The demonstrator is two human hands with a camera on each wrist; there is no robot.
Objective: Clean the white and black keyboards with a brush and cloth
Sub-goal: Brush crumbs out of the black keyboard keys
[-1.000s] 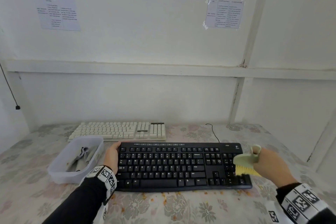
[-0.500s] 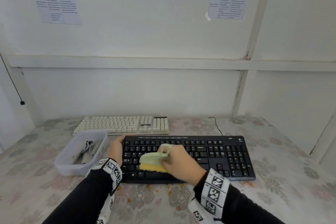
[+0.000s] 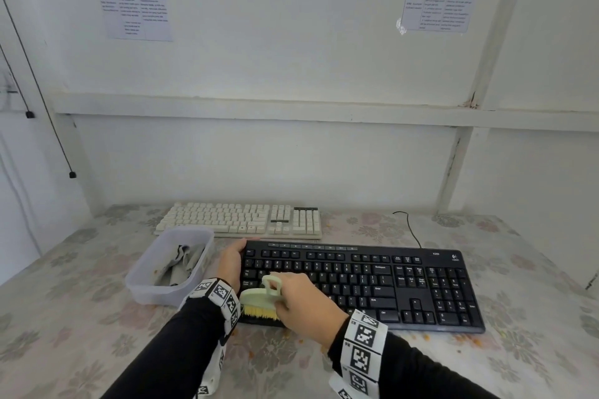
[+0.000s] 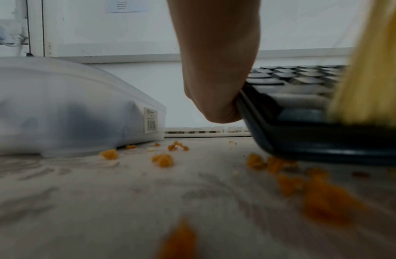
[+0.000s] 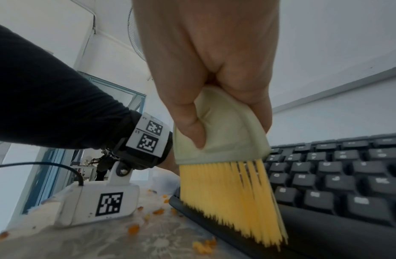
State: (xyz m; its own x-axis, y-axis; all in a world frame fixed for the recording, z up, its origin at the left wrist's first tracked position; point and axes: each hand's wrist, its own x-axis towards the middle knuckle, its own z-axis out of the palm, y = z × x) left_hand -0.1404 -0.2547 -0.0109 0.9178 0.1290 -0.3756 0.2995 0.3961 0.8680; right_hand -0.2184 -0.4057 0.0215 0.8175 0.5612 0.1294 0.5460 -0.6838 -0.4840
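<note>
Right hand [image 3: 301,300]: closed around the brush [image 3: 261,301], bristles set on the black keyboard [image 3: 372,285], near-left corner.
Left hand [image 3: 231,264]: the keyboard's left edge is gripped.

Black keyboard [image 3: 363,285]: we read "K200" at its top right.
Wall sheets [image 3: 134,0]: print too small for us.
</note>
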